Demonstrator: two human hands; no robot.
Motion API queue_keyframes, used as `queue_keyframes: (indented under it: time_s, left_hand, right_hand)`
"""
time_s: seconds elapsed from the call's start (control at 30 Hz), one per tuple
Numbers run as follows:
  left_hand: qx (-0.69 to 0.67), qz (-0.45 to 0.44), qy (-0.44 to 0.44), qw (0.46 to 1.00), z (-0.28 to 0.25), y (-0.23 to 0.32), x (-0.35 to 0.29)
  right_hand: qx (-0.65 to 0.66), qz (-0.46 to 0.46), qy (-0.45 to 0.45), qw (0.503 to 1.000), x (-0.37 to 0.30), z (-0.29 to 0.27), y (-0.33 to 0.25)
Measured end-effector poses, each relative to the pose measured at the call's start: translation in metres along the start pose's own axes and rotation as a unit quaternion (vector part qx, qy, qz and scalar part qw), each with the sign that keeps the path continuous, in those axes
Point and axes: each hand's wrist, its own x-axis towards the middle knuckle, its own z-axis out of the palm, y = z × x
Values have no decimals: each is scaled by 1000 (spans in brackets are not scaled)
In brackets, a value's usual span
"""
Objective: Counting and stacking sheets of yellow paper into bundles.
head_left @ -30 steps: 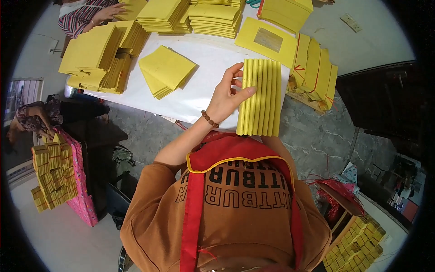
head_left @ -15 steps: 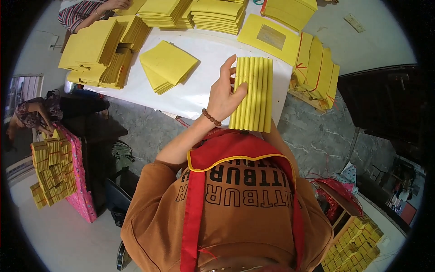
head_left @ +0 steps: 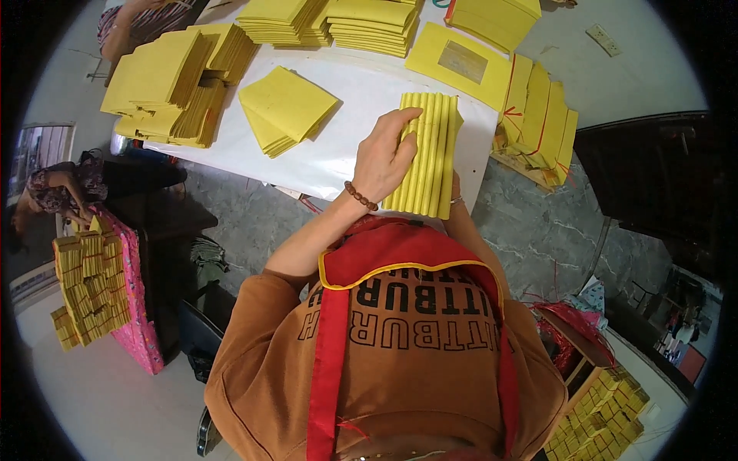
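A thick stack of folded yellow paper [head_left: 432, 154] is held up in front of me at the table's near edge, its rounded folds facing up as a row of ridges. My left hand [head_left: 387, 157] grips its left side, fingers curled over the far left part and thumb lying on the folds. My right hand [head_left: 457, 188] is at the right edge and underneath; only a sliver by the wrist shows, and the stack hides its fingers. To the left, a few loose folded yellow sheets [head_left: 286, 111] lie fanned on the white table top [head_left: 315, 165].
Tall piles of yellow paper [head_left: 157, 73] line the table's left and far sides. A flat yellow piece with a window-like patch [head_left: 459, 65] and red-tied bundles [head_left: 538, 123] are at the right. A person's arm [head_left: 123, 31] shows far left; another person [head_left: 69, 184] bends over pink-covered stacks.
My left fingers have curled down over the stack from a raised, spread pose. The stack has tilted and shifted slightly left. The far-left person's arm has moved.
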Motion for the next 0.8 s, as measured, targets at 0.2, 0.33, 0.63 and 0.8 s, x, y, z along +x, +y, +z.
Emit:
queue_keyframes:
  time_s: [0.2, 0.33, 0.63, 0.8]
  left_hand:
    - [23, -4, -4, 1000, 3, 8, -2]
    - [51, -4, 7, 999, 4, 8, -3]
    - [42, -29, 8, 999, 4, 8, -3]
    - [38, -49, -2, 998, -3, -1, -2]
  right_hand:
    - [-22, 23, 4, 999, 1, -10, -2]
    - [-50, 13, 52, 997, 0, -9, 1]
    - [-4, 37, -6, 999, 4, -20, 1]
    - [-53, 43, 36, 997, 4, -31, -8]
